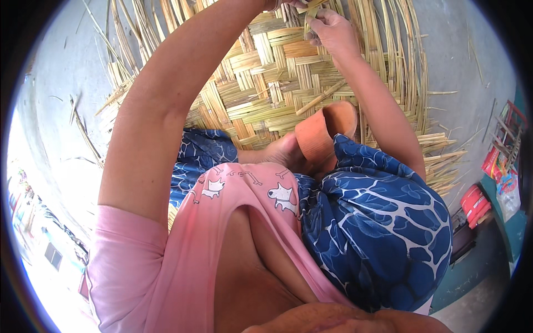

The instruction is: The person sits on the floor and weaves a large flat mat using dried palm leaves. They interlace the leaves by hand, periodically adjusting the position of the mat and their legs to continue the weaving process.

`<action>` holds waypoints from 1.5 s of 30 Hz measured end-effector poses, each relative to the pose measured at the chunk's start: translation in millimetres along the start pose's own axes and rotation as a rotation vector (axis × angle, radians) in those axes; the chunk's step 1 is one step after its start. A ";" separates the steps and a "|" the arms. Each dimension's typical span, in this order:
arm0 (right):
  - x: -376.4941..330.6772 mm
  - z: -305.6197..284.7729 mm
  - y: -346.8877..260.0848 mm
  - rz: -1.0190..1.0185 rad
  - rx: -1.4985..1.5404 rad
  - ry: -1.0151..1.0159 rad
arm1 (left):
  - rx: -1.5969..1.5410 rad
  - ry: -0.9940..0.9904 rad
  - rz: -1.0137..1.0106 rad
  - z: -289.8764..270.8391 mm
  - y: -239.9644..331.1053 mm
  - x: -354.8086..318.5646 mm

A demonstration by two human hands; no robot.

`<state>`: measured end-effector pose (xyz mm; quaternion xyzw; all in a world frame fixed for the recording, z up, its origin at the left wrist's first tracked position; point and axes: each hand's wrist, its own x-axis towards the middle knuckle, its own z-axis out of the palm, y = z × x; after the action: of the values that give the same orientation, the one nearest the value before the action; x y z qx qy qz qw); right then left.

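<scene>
A partly woven straw mat (261, 66) in a checkered weave lies on the floor in front of me, with long loose strips fanning out at its far side. At the mat's far part, my right hand (333, 34) is closed, its thumb and fingers pinching a flat straw strip (312, 11). Close beside it, my left hand (288, 3) reaches to the same spot. The upper edge of the picture cuts most of it off, so its grip is hidden. An orange-brown hollow piece, possibly a sandal (313, 136), rests on the mat by my bare foot (280, 152).
Grey floor (466, 61) surrounds the mat, with stray straw pieces (83, 130) scattered on it. My blue patterned cloth (383, 238) covers my bent knee on the right. Red packets (476, 205) and a clear plastic bag (508, 194) are at the far right, near a teal surface.
</scene>
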<state>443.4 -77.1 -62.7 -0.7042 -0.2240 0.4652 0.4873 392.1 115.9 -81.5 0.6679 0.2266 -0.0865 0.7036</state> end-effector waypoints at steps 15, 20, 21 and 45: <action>4.8 -4.0 -30.4 0.122 0.463 -0.034 | 1.046 0.534 0.191 21.1 12.5 -56.7; 20.5 -15.5 5.0 0.135 0.493 0.006 | 1.183 0.650 0.284 26.5 -4.4 -59.4; 17.7 -11.8 5.3 0.150 0.474 0.044 | 1.194 0.720 0.276 30.8 -4.6 -62.4; 30.6 -55.7 16.2 0.116 0.795 0.017 | 0.757 0.235 -0.129 27.3 29.8 -40.3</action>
<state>504.1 -87.1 -85.5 -0.4761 0.0175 0.5364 0.6966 374.7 84.6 -37.0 0.8697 0.2992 -0.1307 0.3702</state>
